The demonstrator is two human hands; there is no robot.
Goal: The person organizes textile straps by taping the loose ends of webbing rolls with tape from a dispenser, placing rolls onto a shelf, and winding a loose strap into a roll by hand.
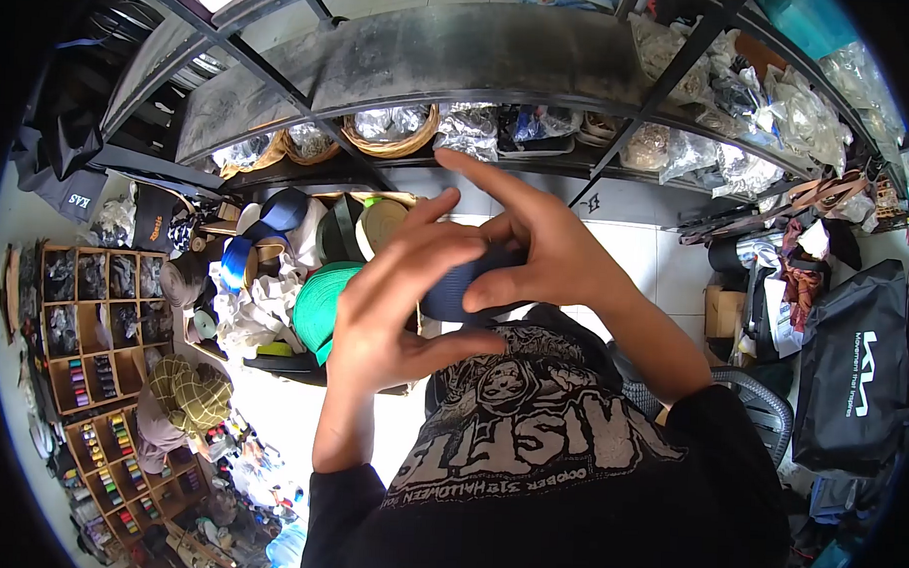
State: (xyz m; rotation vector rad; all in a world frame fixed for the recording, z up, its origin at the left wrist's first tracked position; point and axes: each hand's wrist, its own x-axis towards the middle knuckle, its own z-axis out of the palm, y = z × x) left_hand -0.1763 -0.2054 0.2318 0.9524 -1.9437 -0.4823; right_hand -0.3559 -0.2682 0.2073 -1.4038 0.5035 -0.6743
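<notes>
A dark navy ribbed roll, perhaps wound webbing or elastic, is in front of my chest. My right hand closes on it, thumb across the near face and index finger pointing out to the left; its other fingers are partly hidden. Just left of the roll, my left hand is curved with fingers and thumb apart, slightly blurred. It overlaps the roll in view, and whether it touches cannot be told. Behind my left wrist is a green wound roll, beside a cream-coloured roll in an open box.
Ahead stands a black metal shelf with wicker baskets and plastic-wrapped goods. White cloth bundles and a blue roll fill the box's left side. Another person is at lower left by wooden thread cubbies. A black bag hangs right.
</notes>
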